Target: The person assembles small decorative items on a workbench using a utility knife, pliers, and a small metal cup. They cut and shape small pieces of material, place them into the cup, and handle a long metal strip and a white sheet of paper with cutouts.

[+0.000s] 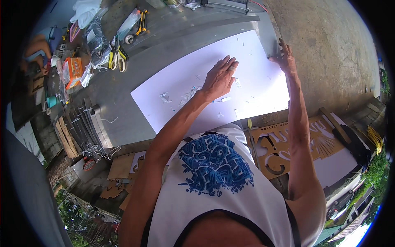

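A large white sheet (173, 78) lies on the grey metal tabletop (123, 92). Flat on its middle rests my left hand (222, 78), fingers stretched out and a ring on one of them. Small whitish, partly see-through scraps (191, 92) are scattered around that hand, some in a loose heap by the wrist. More thin slivers lie toward the sheet's far corner. At the table's right edge, beside the sheet, is my right hand (284, 61). Its thumb reaches over the tabletop and its fingers are apart, with nothing held.
Scissors (119, 57), a roll of tape (129, 39) and yellow-black cutters (142, 22) lie at the back left. Plastic bags and an orange package (74, 72) crowd the left edge. Cut-out brown boards (271, 152) lie below the table's near edge. Another person sits far left.
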Demonstrator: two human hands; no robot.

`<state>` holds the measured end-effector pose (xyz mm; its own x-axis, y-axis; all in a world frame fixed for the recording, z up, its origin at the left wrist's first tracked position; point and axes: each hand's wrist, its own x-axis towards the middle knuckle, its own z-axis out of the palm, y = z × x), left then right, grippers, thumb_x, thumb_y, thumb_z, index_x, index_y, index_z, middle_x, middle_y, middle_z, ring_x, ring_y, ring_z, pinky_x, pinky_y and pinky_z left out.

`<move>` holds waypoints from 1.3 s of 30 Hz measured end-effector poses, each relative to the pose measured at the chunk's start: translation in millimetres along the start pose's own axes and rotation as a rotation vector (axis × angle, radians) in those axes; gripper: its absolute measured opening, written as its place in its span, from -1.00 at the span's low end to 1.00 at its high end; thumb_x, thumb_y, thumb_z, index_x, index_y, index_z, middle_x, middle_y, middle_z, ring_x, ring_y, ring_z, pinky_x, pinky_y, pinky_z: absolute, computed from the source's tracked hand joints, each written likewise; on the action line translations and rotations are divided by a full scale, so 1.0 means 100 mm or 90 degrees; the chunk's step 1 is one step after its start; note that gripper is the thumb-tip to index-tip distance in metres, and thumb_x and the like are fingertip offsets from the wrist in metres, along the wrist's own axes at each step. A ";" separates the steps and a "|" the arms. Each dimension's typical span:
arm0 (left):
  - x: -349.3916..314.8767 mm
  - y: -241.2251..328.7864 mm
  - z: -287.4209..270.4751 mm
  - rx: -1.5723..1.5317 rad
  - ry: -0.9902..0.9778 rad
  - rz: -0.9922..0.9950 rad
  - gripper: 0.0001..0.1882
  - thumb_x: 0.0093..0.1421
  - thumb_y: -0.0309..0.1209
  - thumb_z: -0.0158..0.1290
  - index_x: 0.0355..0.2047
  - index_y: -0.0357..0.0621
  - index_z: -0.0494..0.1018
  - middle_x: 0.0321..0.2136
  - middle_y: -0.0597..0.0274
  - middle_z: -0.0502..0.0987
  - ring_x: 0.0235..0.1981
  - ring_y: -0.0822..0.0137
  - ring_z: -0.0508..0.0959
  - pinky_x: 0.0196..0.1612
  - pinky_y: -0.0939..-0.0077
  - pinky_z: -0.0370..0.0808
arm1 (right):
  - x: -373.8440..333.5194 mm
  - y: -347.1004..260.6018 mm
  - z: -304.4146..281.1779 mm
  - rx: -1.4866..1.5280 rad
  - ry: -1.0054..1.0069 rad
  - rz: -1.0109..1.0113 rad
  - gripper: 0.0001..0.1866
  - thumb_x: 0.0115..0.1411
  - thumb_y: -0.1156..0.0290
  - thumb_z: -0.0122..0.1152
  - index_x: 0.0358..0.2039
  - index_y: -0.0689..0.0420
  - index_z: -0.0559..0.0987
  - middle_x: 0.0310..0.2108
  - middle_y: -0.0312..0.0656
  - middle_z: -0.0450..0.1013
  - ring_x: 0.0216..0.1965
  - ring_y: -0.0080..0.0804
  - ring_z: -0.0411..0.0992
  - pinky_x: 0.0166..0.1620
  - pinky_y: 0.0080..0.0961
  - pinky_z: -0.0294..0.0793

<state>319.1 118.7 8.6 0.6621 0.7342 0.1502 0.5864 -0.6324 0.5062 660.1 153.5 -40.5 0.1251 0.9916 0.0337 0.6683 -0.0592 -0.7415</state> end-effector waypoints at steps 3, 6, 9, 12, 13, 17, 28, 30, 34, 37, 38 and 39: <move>0.15 -0.04 0.08 -0.005 -0.004 0.004 -0.39 0.16 -0.44 0.19 0.22 -0.30 0.30 0.24 -0.07 0.36 0.33 -0.03 0.27 0.36 0.17 0.26 | 0.06 -0.07 0.00 -0.034 -0.058 0.031 0.20 -0.35 0.10 0.68 0.36 -0.02 0.26 0.13 -0.02 0.36 0.12 -0.01 0.41 0.15 -0.16 0.53; 0.32 -0.05 0.12 0.043 -0.017 0.031 -0.39 0.16 -0.42 0.19 0.21 -0.30 0.31 0.23 -0.06 0.37 0.32 -0.03 0.28 0.35 0.19 0.26 | 0.11 -0.07 0.11 -0.095 -0.022 -0.017 0.17 -0.32 0.02 0.66 0.35 -0.06 0.28 0.13 -0.01 0.37 0.12 0.00 0.43 0.15 -0.18 0.54; 0.49 -0.05 0.15 0.059 -0.047 0.064 -0.40 0.16 -0.44 0.18 0.21 -0.30 0.30 0.22 -0.05 0.37 0.30 -0.04 0.30 0.33 0.19 0.27 | 0.16 -0.08 0.17 -0.134 0.003 -0.054 0.07 -0.19 -0.07 0.57 0.34 -0.06 0.29 0.13 0.00 0.37 0.10 0.01 0.45 0.13 -0.17 0.56; 0.66 -0.08 0.23 0.056 -0.078 0.068 -0.43 0.18 -0.47 0.14 0.20 -0.30 0.31 0.21 -0.05 0.38 0.29 -0.03 0.31 0.32 0.20 0.29 | 0.20 -0.07 0.22 -0.154 0.023 -0.074 -0.07 -0.01 -0.12 0.43 0.32 -0.05 0.32 0.12 0.02 0.39 0.08 0.05 0.46 0.10 -0.15 0.57; 0.71 -0.07 0.27 0.060 -0.075 0.081 -0.45 0.19 -0.48 0.13 0.20 -0.31 0.32 0.21 -0.06 0.38 0.29 -0.03 0.31 0.31 0.20 0.29 | 0.21 -0.07 0.24 -0.153 0.028 -0.079 -0.12 0.05 -0.13 0.38 0.32 -0.05 0.33 0.11 0.03 0.40 0.08 0.06 0.47 0.09 -0.14 0.57; 0.75 -0.07 0.43 0.045 -0.080 0.122 -0.49 0.21 -0.50 0.10 0.18 -0.32 0.33 0.21 -0.09 0.38 0.29 -0.04 0.31 0.31 0.19 0.28 | 0.28 -0.11 0.21 -0.002 0.032 0.075 -0.12 0.10 -0.20 0.30 0.34 -0.02 0.30 0.13 0.08 0.41 0.06 0.09 0.48 0.10 -0.11 0.55; 1.15 -0.33 0.40 0.121 0.033 -0.034 -0.34 0.27 -0.31 0.11 0.27 -0.43 0.18 0.28 -0.30 0.25 0.35 -0.18 0.19 0.39 0.04 0.12 | 0.23 -0.02 0.38 -0.056 0.033 0.035 0.08 -0.06 -0.22 0.39 0.37 0.04 0.19 0.06 0.12 0.42 0.07 0.08 0.49 0.10 -0.13 0.59; 1.21 -0.35 0.39 0.132 0.009 -0.026 -0.36 0.29 -0.30 0.08 0.28 -0.38 0.19 0.31 -0.23 0.22 0.37 -0.15 0.16 0.41 0.05 0.09 | 0.25 -0.10 0.34 -0.043 0.020 0.051 -0.03 0.06 -0.20 0.32 0.37 0.00 0.19 0.00 0.12 0.43 0.04 0.08 0.50 0.07 -0.13 0.61; 1.33 -0.46 0.48 0.196 0.020 -0.011 -0.52 0.24 -0.42 0.07 0.15 -0.36 0.37 0.22 -0.14 0.37 0.29 -0.07 0.31 0.34 0.14 0.24 | 0.29 0.00 0.41 -0.130 0.066 0.012 -0.28 0.32 -0.10 0.07 0.35 0.02 0.21 -0.05 0.15 0.44 -0.09 0.16 0.53 -0.05 -0.09 0.62; 1.40 -0.52 0.49 0.224 0.047 0.033 -0.69 0.14 -0.55 0.07 -0.09 -0.34 0.52 0.03 -0.08 0.53 0.11 -0.02 0.47 0.19 0.22 0.41 | 0.37 0.12 0.47 -0.096 0.107 0.045 -0.35 0.33 -0.05 0.09 0.29 0.07 0.32 -0.08 0.11 0.46 -0.11 0.12 0.55 -0.07 -0.10 0.60; 1.42 -0.52 0.46 0.196 0.062 0.042 -0.76 0.10 -0.59 0.07 -0.19 -0.33 0.54 -0.06 -0.06 0.57 0.04 -0.01 0.51 0.13 0.22 0.45 | 0.38 0.10 0.47 -0.074 0.113 0.062 -0.40 0.33 -0.02 0.10 0.24 0.07 0.38 -0.11 0.10 0.49 -0.12 0.09 0.56 -0.08 -0.12 0.60; 1.43 -0.53 0.43 0.168 0.077 0.051 -0.82 0.06 -0.62 0.06 -0.30 -0.33 0.56 -0.15 -0.05 0.62 -0.04 0.00 0.55 0.06 0.22 0.50 | 0.40 0.08 0.45 -0.052 0.118 0.079 -0.45 0.33 0.00 0.11 0.18 0.08 0.45 -0.14 0.08 0.52 -0.13 0.06 0.57 -0.08 -0.14 0.59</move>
<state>402.9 246.2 -33.2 0.6598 0.6939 0.2885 0.6466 -0.7198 0.2524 637.2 197.7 -75.5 0.3376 0.9383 0.0743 0.6952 -0.1953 -0.6918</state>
